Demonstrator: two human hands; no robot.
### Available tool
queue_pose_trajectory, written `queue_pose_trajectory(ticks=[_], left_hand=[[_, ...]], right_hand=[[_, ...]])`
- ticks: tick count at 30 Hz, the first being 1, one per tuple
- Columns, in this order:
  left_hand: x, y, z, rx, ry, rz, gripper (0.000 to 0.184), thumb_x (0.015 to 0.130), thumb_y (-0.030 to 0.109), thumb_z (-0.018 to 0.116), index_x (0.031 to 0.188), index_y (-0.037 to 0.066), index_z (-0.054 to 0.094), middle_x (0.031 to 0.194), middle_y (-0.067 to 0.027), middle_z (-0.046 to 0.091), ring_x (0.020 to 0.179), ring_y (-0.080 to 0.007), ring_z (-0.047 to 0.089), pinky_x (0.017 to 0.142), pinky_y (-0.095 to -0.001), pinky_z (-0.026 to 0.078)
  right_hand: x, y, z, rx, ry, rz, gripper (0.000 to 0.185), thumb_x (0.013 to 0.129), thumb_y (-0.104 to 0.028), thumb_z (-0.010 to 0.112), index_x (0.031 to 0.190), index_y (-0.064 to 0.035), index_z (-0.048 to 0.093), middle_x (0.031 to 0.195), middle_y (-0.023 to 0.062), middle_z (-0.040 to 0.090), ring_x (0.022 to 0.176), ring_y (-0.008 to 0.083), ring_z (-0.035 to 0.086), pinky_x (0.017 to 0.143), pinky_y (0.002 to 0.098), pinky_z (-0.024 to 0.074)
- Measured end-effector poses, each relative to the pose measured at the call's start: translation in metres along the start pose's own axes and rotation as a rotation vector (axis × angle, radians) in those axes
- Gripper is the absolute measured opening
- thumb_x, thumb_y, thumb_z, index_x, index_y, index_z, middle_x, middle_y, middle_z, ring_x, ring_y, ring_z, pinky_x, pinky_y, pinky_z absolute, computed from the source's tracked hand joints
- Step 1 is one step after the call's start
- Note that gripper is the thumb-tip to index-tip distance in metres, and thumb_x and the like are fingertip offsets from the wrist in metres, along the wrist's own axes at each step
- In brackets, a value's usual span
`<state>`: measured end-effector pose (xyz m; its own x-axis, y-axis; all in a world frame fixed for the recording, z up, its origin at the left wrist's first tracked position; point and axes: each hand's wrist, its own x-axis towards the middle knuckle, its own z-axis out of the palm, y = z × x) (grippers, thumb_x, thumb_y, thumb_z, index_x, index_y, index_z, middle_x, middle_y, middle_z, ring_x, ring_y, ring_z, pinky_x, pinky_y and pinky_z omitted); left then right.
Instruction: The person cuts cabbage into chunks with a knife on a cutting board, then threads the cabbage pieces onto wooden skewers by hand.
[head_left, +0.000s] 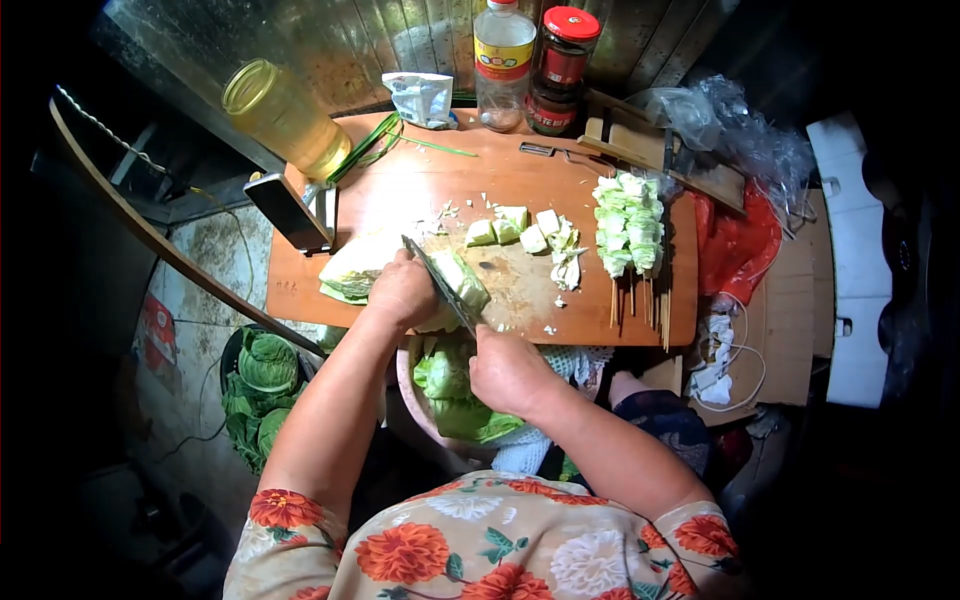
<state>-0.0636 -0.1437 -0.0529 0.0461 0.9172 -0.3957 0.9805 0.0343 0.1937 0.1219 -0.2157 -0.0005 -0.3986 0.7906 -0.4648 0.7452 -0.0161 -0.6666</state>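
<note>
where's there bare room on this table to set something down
Widest: the table between the green strands and the cut cabbage cubes. Smaller, with scraps: between the knife and the skewers, by the near edge. Crowded: the back edge, with bottle and jars.

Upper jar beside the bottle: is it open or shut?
The upper jar is shut: its red lid sits over the mouth. How tightly, I cannot tell.
</note>
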Motion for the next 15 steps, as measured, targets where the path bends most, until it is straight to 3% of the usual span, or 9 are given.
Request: queue_pose_trajectory(ticks=[2,9,12,14,15], left_hand=[[0.006,-0.002,-0.004,0.068,-0.173,0.098,0.04,0.082,0.022,0.054,0.114,-0.002,0.064,0.123,-0.028,0.055,0.111,-0.0394,0.057,0.097,-0.0417,0.047],[-0.005,0.0,-0.007,0.017,-0.106,0.041,0.042,0.081,0.026,0.058,0.113,-0.002,0.064,0.122,-0.0288,0.055,0.109,-0.039,0.059,0.096,-0.0416,0.047],[-0.001,-0.007,-0.005,0.013,-0.105,0.032,0.042,0.08,0.028,0.061,0.112,0.0,0.065,0.122,-0.0272,0.056,0.105,-0.0375,0.061,0.094,-0.0415,0.049],[-0.015,0.006,-0.039,-0.12,-0.166,-0.112,0.043,0.077,0.027,0.065,0.114,0.006,0.065,0.12,-0.0225,0.058,0.103,-0.0363,0.063,0.092,-0.0407,0.05],[-0.019,0.006,-0.043,-0.114,-0.081,-0.108,0.038,0.075,0.019,0.067,0.111,0.009,0.065,0.114,-0.0178,0.06,0.104,-0.0344,0.062,0.091,-0.0403,0.05]], right_hand=[[0.002,-0.002,-0.001,-0.034,-0.048,0.03,0.042,0.086,-0.013,0.055,0.119,0.0123,0.051,0.088,0.0322,0.064,0.087,0.0459,0.064,0.082,0.0488,0.05],[0.018,0.016,0.029,0.046,0.111,0.011,0.046,0.087,-0.014,0.055,0.126,0.009,0.05,0.099,0.0314,0.063,0.095,0.0456,0.062,0.086,0.0482,0.049],[0.012,0.016,0.02,0.027,0.125,-0.036,0.048,0.087,-0.015,0.055,0.128,0.0086,0.048,0.103,0.0317,0.062,0.098,0.0454,0.06,0.087,0.048,0.0485],[0.002,0.011,0.01,0.028,0.162,-0.073,0.043,0.089,-0.019,0.053,0.125,0.004,0.051,0.104,0.0272,0.063,0.097,0.0429,0.062,0.087,0.0477,0.049],[-0.001,0.012,0.005,0.029,0.162,-0.071,0.043,0.089,-0.019,0.053,0.125,0.004,0.051,0.104,0.0272,0.063,0.097,0.0429,0.062,0.087,0.0477,0.049]])
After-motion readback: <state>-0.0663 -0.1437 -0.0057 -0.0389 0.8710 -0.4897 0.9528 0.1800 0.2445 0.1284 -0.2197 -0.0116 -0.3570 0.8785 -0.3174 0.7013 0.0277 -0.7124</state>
